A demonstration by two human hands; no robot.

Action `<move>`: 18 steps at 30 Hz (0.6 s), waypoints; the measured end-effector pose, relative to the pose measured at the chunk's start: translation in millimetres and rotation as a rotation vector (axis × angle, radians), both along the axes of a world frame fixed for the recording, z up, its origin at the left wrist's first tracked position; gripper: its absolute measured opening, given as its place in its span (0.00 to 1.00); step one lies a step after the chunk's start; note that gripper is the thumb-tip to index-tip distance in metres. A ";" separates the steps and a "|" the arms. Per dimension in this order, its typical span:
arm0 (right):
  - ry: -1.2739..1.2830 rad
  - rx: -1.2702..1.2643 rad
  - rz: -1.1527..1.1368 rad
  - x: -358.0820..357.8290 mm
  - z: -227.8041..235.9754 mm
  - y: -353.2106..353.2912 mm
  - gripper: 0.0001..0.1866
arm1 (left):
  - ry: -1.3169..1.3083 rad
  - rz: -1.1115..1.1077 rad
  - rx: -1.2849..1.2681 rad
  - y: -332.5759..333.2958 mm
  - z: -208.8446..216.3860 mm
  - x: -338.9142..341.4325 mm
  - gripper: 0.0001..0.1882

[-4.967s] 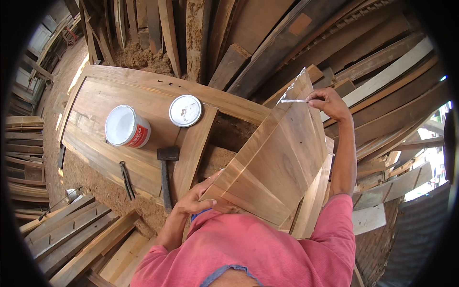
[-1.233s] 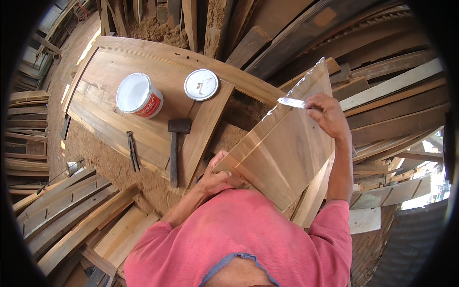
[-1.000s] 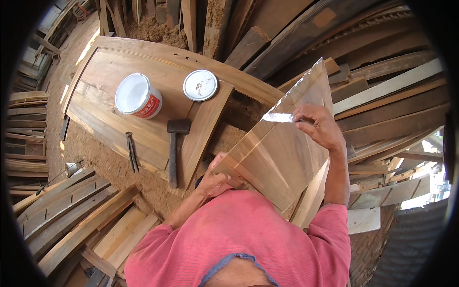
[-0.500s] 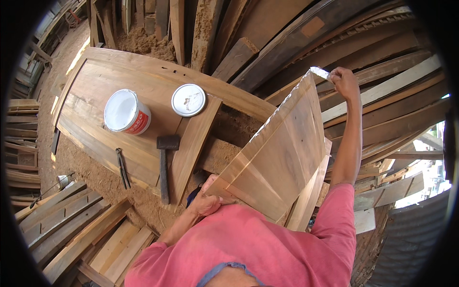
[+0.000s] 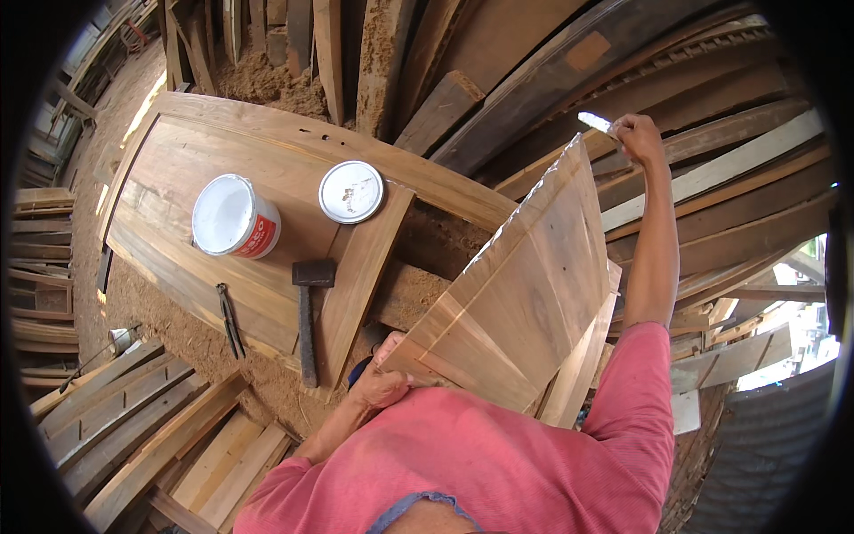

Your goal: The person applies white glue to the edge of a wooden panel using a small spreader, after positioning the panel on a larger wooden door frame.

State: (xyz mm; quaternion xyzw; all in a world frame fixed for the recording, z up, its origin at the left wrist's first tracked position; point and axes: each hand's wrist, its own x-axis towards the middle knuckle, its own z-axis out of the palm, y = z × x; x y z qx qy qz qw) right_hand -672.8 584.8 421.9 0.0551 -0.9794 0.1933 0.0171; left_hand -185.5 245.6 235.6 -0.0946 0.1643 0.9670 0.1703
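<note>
A wooden panel [image 5: 534, 276] leans upright against my body, with white glue-like paste along its top edge. My left hand [image 5: 384, 374] is closed on the panel's near left corner. Raised beyond the far corner, my right hand [image 5: 639, 139] grips a flat stick [image 5: 594, 121] smeared white, its tip just clear of the panel's edge. To the left lies a larger panelled wooden door [image 5: 231, 133]. On it stand an open white bucket [image 5: 236, 216] of white paste and its round lid [image 5: 350, 191]. A mallet [image 5: 309, 311] and pincers [image 5: 229, 322] lie nearer me.
Long dark boards [image 5: 534, 80] lean in rows at the back and right. Stacked planks [image 5: 133, 427] lie at the lower left. Sawdust [image 5: 276, 98] covers the ground around the door. A corrugated sheet [image 5: 765, 445] stands at the lower right.
My right hand has moved slightly right and toward me, and the white-smeared stick has lifted off the panel's far corner. My left hand keeps its hold on the panel.
</note>
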 end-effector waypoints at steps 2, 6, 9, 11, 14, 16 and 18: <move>-0.027 -0.014 0.041 3.4 -6.0 -0.6 0.08 | -0.002 -0.010 -0.004 -1.5 0.4 -1.5 0.30; -0.301 -0.056 0.022 4.8 -17.6 17.0 0.05 | 0.023 -0.031 -0.033 -0.7 3.0 -6.6 0.30; -0.420 -0.110 0.087 30.9 -15.5 6.4 0.05 | 0.001 -0.025 -0.038 -1.2 4.1 -5.9 0.29; -0.500 -0.182 0.152 59.0 -5.4 -7.7 0.05 | 0.005 -0.009 -0.054 -1.0 3.8 -4.6 0.28; -0.473 -0.363 0.221 104.1 3.3 -28.5 0.07 | 0.020 -0.002 -0.098 -0.6 4.7 -2.9 0.27; -0.441 -0.416 0.301 133.5 -0.2 -40.8 0.07 | 0.001 -0.029 -0.103 -0.3 3.2 -5.7 0.26; -0.408 -0.430 0.418 169.7 -13.3 -59.3 0.08 | 0.003 -0.021 -0.119 -0.1 -0.9 -5.1 0.26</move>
